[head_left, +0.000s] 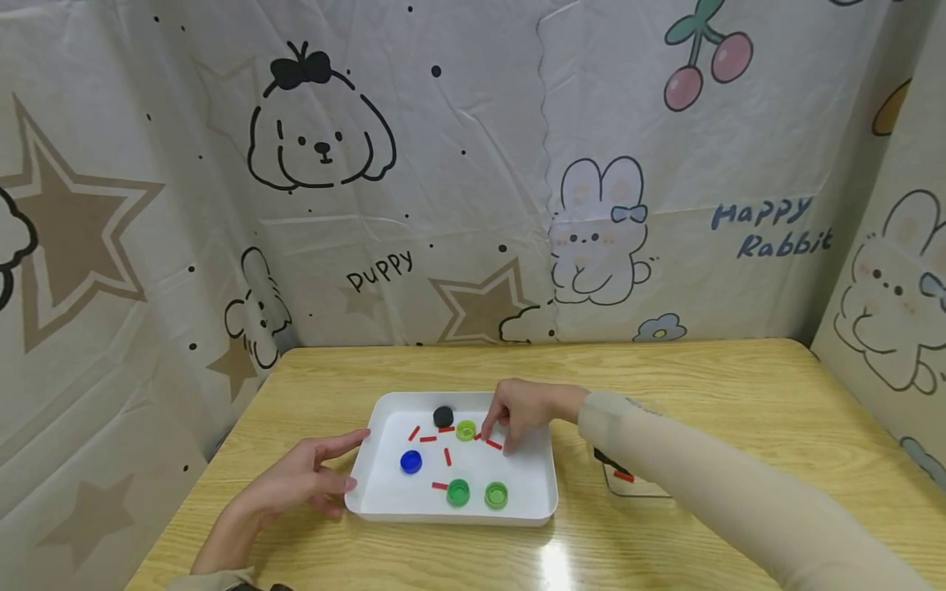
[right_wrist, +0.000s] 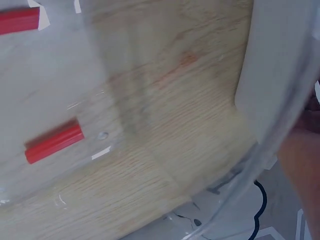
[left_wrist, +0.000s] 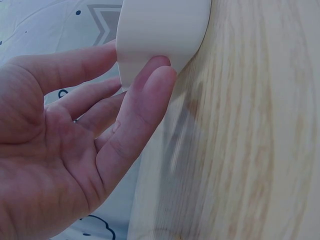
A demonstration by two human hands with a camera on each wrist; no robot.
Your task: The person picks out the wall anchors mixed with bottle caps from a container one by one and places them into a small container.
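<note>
My left hand [head_left: 296,476] rests its fingertips against the left wall of a white tray [head_left: 362,480]; the left wrist view shows those fingers [left_wrist: 142,107] fairly straight at the tray's outside. Over the tray's back right, my right hand [head_left: 521,410] points down with fingertips apart. A short red stick [head_left: 493,444] lies between those fingertips, and another red stick [head_left: 477,437] is right beside the index fingertip. Left of them is a lime-green cap [head_left: 466,430], and farther back a black cap [head_left: 443,417]. The right wrist view misses the fingers.
A blue cap [head_left: 411,462], a green cap [head_left: 458,492], a light-green cap [head_left: 496,495] and several red sticks [head_left: 447,456] lie in the tray. Right of it, partly under my right forearm, stands a clear container [head_left: 643,488] with red sticks [right_wrist: 55,142] inside. A printed curtain hangs behind the wooden table [head_left: 739,402].
</note>
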